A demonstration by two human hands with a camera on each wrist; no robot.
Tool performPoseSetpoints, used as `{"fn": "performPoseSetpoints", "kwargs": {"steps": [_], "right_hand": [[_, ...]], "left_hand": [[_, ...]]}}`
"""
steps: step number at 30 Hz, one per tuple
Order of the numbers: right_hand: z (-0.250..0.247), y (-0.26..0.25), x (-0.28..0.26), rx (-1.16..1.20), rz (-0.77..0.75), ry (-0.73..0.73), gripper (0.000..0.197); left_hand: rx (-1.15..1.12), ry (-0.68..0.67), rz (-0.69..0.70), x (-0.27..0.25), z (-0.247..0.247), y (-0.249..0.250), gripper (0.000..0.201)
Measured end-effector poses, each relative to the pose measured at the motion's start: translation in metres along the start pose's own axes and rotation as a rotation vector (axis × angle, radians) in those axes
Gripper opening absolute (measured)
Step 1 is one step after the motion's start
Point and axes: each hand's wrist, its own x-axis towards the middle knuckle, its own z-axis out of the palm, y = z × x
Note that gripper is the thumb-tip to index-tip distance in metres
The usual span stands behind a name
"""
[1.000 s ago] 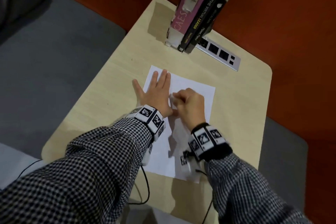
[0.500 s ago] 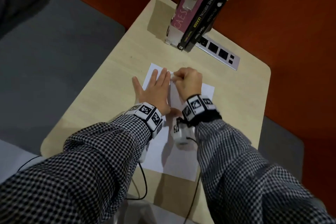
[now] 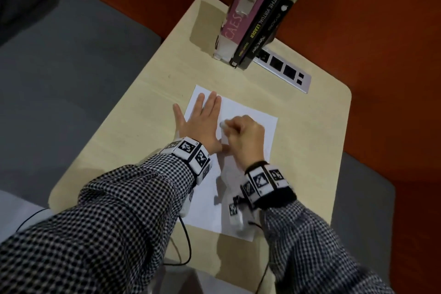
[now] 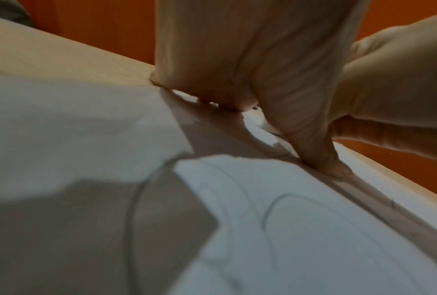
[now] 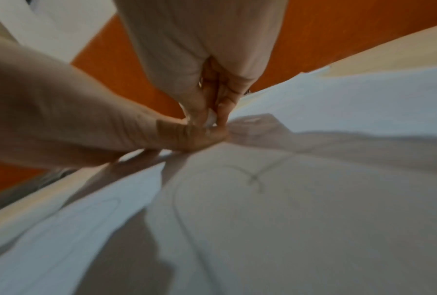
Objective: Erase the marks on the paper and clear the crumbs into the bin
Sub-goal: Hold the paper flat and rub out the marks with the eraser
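Observation:
A white sheet of paper (image 3: 248, 112) lies on the light wooden table (image 3: 148, 93). Faint curved pencil marks (image 4: 270, 211) run across it, and a crossed mark (image 5: 257, 175) shows in the right wrist view. My left hand (image 3: 202, 124) lies flat on the paper's left part, fingers straight, pressing it down. My right hand (image 3: 241, 133) sits just right of it, fingers curled, pinching a small white eraser (image 3: 222, 124) against the paper. The eraser (image 5: 210, 119) peeks out between the fingertips. No bin is in view.
Three books (image 3: 257, 14) stand at the table's far edge against the orange wall. A silver socket strip (image 3: 284, 69) is set in the table behind the paper. Cables (image 3: 186, 246) hang off the near edge. Grey seating lies to the left.
My right hand with the eraser went up the paper toward the far edge, then came back down toward me. The left hand stayed flat in place.

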Motion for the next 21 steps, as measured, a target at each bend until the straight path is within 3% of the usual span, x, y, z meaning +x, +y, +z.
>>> {"fn": "performPoseSetpoints", "kwargs": {"steps": [5, 9, 14, 18, 21], "right_hand": [[-0.006, -0.004, 0.048, 0.012, 0.023, 0.073, 0.008], [-0.003, 0.005, -0.001, -0.047, -0.006, 0.007, 0.015], [-0.007, -0.003, 0.041, 0.036, 0.064, 0.065, 0.01], [-0.002, 0.004, 0.003, -0.017, 0.028, 0.036, 0.01], [-0.007, 0.001, 0.022, 0.009, 0.07, 0.047, 0.008]], "left_hand": [[0.016, -0.015, -0.007, 0.001, 0.0, 0.001, 0.132], [0.014, -0.009, 0.002, 0.001, 0.001, 0.0, 0.126], [0.029, -0.016, -0.011, 0.001, 0.0, 0.001, 0.131], [0.01, -0.016, -0.01, 0.002, 0.001, 0.001, 0.125], [0.016, -0.021, -0.006, 0.001, 0.0, 0.001, 0.132]]}}
